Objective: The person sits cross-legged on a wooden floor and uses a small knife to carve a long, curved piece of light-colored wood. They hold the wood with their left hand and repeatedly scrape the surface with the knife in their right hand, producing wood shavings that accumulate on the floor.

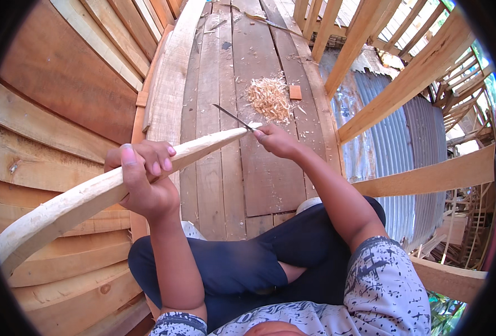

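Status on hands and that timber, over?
Left fingers around timber. Right fingers holding knife at timber's far end. Shavings heaped on floorboards beyond, seemingly not blocking.

The head camera, left of a side-by-side pair, looks forward and steeply down from above the person's own body. The patterned shirt [391,285] crowds the lower edge, nearest the lens; beyond the dark trousers [225,263], the plank floor [209,185] recedes toward the top. The left hand [150,179] and right hand [276,141] sit at middle depth. Its fisheye reach takes in the board wall [41,131] at left and timber railing [427,173] at right, both bowed; the corners go black.
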`<state>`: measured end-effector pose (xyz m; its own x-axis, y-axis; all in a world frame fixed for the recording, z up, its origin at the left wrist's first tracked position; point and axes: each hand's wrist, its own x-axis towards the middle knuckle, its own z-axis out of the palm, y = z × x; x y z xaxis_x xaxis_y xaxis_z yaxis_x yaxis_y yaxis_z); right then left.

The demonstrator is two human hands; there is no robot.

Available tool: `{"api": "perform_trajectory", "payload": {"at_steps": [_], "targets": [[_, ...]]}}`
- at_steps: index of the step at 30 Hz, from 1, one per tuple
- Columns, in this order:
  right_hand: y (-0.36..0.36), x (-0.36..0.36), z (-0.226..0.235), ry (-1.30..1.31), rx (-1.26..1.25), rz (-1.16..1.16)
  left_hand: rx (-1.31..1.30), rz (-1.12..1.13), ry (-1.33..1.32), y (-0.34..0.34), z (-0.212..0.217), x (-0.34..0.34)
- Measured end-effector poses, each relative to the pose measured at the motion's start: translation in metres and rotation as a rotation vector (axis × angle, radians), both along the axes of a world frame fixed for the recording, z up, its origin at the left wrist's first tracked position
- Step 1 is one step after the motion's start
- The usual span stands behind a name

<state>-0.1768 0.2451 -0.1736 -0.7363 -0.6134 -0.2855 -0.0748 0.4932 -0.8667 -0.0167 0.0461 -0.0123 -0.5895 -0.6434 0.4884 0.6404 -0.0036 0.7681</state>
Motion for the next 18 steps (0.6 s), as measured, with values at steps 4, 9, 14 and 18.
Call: {"api": "perform_trajectory", "payload": {"at_steps": [4, 9, 14, 18], "targets": [[-0.041, 0.045, 0.046, 0.320, 0.057, 0.025, 0.068, 0.177, -0.053, -0.002, 0.000, 0.000], [-0.007, 0.015, -0.011, 0.209, 0.400, -0.167, 0.071, 0.127, -0.058, 0.007, 0.006, -0.002], [-0.035, 0.036, 0.038, 0.289, 0.180, -0.044, 0.098, 0.190, -0.060, 0.001, 0.003, -0.002], [-0.038, 0.036, 0.013, 0.368, -0.012, -0.094, 0.117, 0.210, -0.074, 0.006, 0.007, -0.005]]}}
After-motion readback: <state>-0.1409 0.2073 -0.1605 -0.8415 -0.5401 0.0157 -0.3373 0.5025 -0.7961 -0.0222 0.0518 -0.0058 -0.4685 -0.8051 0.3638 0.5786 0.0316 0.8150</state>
